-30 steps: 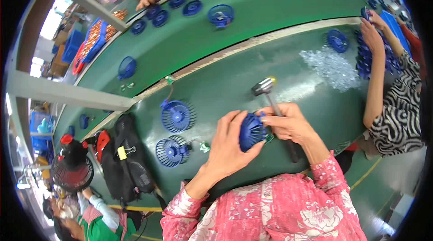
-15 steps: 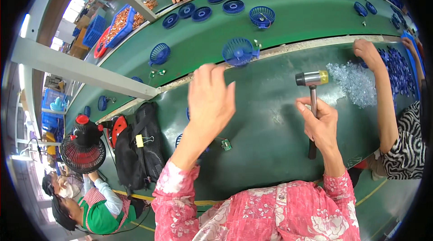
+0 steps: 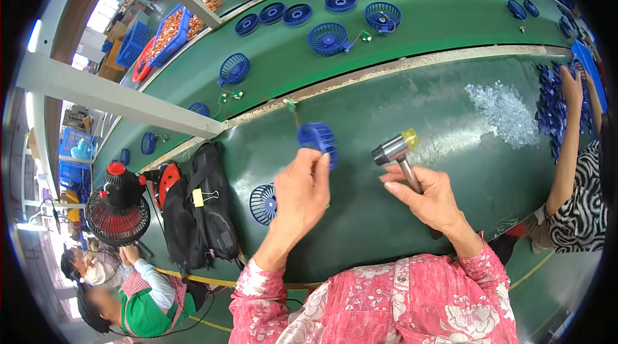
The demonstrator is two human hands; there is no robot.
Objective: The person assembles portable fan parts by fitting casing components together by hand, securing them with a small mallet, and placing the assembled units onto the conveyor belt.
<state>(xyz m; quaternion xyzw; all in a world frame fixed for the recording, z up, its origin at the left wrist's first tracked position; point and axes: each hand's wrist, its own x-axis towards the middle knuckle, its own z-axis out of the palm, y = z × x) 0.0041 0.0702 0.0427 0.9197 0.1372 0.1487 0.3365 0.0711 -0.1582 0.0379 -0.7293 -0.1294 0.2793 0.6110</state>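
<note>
The left hand (image 3: 300, 191) is pinching a blue fan cover (image 3: 318, 140), its thumb and fingers clamped together on the lower edge. The cover is tilting on its side above the green table (image 3: 360, 228), and a small circuit board (image 3: 291, 105) is hanging off it by a wire near the table's far edge. Just left of that hand, a second fan cover (image 3: 262, 205) is lying on the table, partly hidden by the wrist.

The right hand (image 3: 428, 199) is holding a hammer (image 3: 394, 147), its fingers curling loosely around the handle while thumb and forefinger are pointing out to the left, their tips empty. The hammer's black face is pointing left and its yellow one right. Farther right, a pile of clear plastic pieces (image 3: 504, 115) is lying on the table.
</note>
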